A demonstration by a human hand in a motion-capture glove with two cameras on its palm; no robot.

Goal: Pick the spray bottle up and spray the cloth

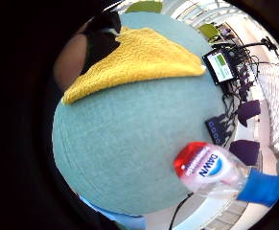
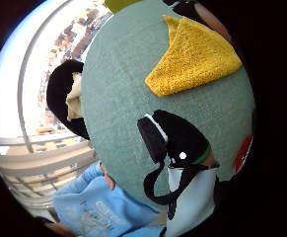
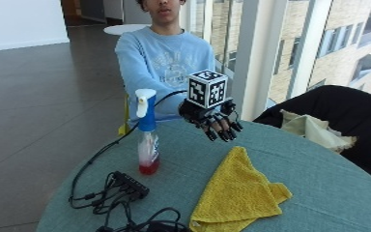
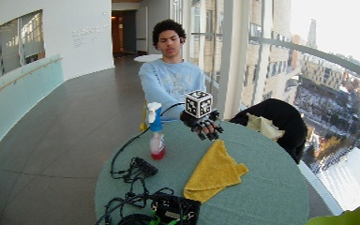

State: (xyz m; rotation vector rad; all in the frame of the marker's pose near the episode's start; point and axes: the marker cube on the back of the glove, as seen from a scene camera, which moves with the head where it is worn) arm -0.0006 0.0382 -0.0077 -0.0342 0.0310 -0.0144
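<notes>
At frame center the gloved right hand [image 3: 212, 121] hovers above the table [image 3: 340, 193] with fingers relaxed and empty, the spray bottle [image 3: 147, 133] upright left of it, the yellow cloth [image 3: 237, 193] lower center.

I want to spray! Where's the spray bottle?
In the outside view the spray bottle stands upright on the green table, beside the yellow cloth, near the cables.

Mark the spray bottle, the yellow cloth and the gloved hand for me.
spray bottle [image 3: 148, 145]: outside view, on its clear body above the red liquid.
yellow cloth [image 3: 237, 191]: outside view, middle of the folded cloth.
gloved right hand [image 3: 211, 118]: outside view, on the knuckles above the table.
</notes>
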